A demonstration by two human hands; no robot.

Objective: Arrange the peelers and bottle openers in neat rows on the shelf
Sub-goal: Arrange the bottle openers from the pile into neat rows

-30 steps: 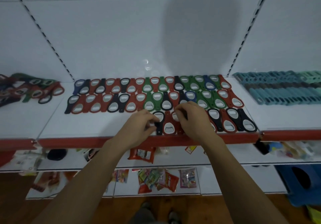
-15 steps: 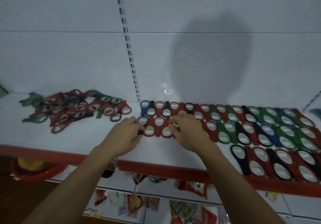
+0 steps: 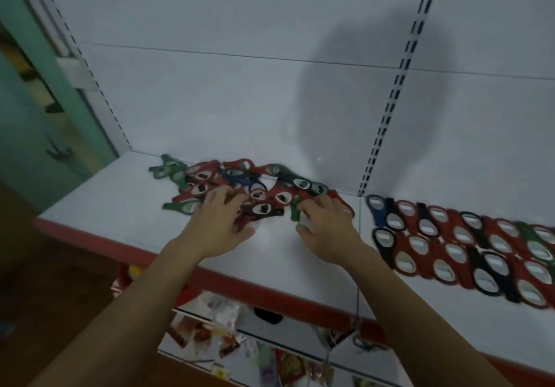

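Left hand point(image 3: 222, 221) lies spread on the jumbled pile of coloured plastic bottle openers point(image 3: 240, 180). Right hand point(image 3: 327, 227) pinches a green plastic opener point(image 3: 295, 211) beside it.

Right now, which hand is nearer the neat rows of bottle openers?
Right. The right hand is at the loose pile, left of the neat rows; the left hand rests farther left on that pile.

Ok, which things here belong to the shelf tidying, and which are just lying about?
Job: loose pile of bottle openers; laid-out rows of bottle openers; green bottle opener pinched by the right hand; left hand resting on the pile; white shelf.
Lying about: snack packets on the lower shelf; teal door at left.
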